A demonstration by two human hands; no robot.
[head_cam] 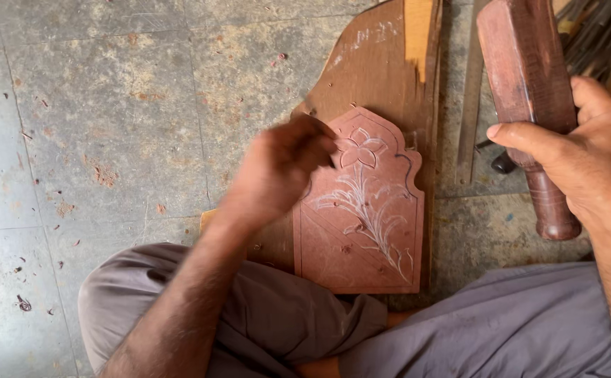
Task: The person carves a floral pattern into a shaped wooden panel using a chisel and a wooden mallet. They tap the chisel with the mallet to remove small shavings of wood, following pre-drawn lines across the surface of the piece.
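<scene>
1. The carved panel (pixel 361 231) is reddish-pink wood, cut with a pale flower, a curling stem and diagonal lines.
2. The board (pixel 375 66) beneath it is darker brown, with a lighter orange-tan strip near its top edge.
3. The mallet (pixel 529 91) is deep reddish-brown.
4. The floor (pixel 95 105) is mottled grey, speckled with reddish wood chips.
5. The trousers (pixel 277 315) are greyish-mauve.

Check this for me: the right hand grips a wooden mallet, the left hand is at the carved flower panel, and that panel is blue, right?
Not quite: the carved panel is reddish-brown, not blue, as the head view shows. The rest holds: the right hand grips the wooden mallet, and the left hand is at the panel's flower carving, though blurred.
</scene>
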